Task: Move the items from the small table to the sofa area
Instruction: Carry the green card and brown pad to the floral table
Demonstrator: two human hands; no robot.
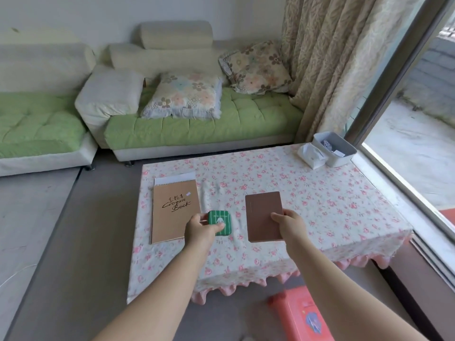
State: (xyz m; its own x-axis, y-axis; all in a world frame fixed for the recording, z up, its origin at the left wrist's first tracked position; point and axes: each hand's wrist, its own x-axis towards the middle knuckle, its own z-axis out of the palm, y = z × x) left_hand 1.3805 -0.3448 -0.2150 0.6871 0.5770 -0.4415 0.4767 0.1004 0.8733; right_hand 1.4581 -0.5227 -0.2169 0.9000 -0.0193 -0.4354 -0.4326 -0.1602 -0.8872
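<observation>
A small table [307,193] with a floral cloth stands before me. My left hand [200,228] pinches a small green striped case [219,221] near the table's front. My right hand [288,223] grips the near right corner of a dark brown notebook [262,215], thumb on its cover. A tan sketchbook marked "Croquis Book" [174,207] lies flat at the table's left, untouched. The sofa [209,126] with green cushions stands behind the table.
A grey bin [344,157] with papers and a white tissue pack [311,155] sit at the table's far right corner. Two floral pillows [187,97] lie on the sofa. A curtain [332,57] and glass door are to the right. An orange stool [302,316] stands near my legs.
</observation>
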